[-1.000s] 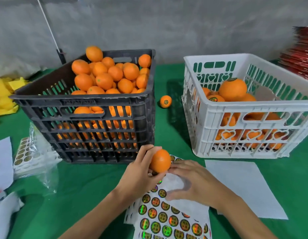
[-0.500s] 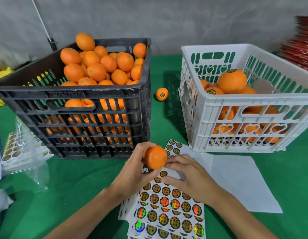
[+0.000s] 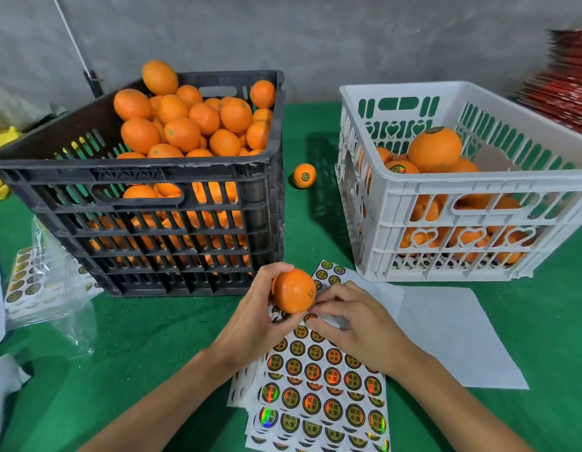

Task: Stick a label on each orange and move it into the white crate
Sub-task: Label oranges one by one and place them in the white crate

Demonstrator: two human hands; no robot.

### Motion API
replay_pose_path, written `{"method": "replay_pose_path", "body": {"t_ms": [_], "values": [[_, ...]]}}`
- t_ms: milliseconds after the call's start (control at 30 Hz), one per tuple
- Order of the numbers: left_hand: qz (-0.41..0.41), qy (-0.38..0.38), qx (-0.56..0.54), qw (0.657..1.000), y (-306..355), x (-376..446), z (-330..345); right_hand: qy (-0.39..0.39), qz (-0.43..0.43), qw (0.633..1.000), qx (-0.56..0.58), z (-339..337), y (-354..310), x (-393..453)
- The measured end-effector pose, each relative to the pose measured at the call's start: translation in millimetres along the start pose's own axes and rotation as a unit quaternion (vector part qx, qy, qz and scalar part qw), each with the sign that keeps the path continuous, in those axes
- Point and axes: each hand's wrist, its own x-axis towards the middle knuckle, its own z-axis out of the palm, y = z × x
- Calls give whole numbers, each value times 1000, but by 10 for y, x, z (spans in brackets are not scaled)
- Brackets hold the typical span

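Note:
My left hand (image 3: pixel 253 318) grips an orange (image 3: pixel 292 291) just above a stack of round-label sheets (image 3: pixel 322 386) on the green table. The fingertips of my right hand (image 3: pixel 354 324) are pinched together against the orange's right side, where the thin dark edge of a label (image 3: pixel 312 293) shows. The white crate (image 3: pixel 478 181) at the right holds several labelled oranges. At the left, the black crate (image 3: pixel 136 177) is heaped with oranges.
One labelled orange (image 3: pixel 304 176) lies loose on the table between the crates. White backing paper (image 3: pixel 462 337) lies in front of the white crate. A plastic bag of label sheets (image 3: pixel 38 282) sits at the left. Red stacked packaging (image 3: pixel 567 86) stands at the far right.
The view has shifted, so more of the label sheets shows. My right hand's fingertips have come up from the sheet to the orange's side. My left hand still holds the orange.

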Motion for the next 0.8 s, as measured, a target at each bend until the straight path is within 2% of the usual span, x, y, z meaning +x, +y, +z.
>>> {"method": "replay_pose_path", "body": {"t_ms": [167, 333, 533, 800], "values": [[29, 7, 27, 999, 23, 3, -3, 26, 74, 996, 37, 98, -55, 40], [47, 14, 27, 998, 44, 1, 0, 24, 99, 992, 72, 103, -72, 63], [31, 4, 6, 999, 40, -6, -2, -1, 42, 997, 69, 39, -31, 6], [6, 2, -1, 1000, 28, 8, -5, 40, 31, 998, 30, 54, -57, -51]]}}
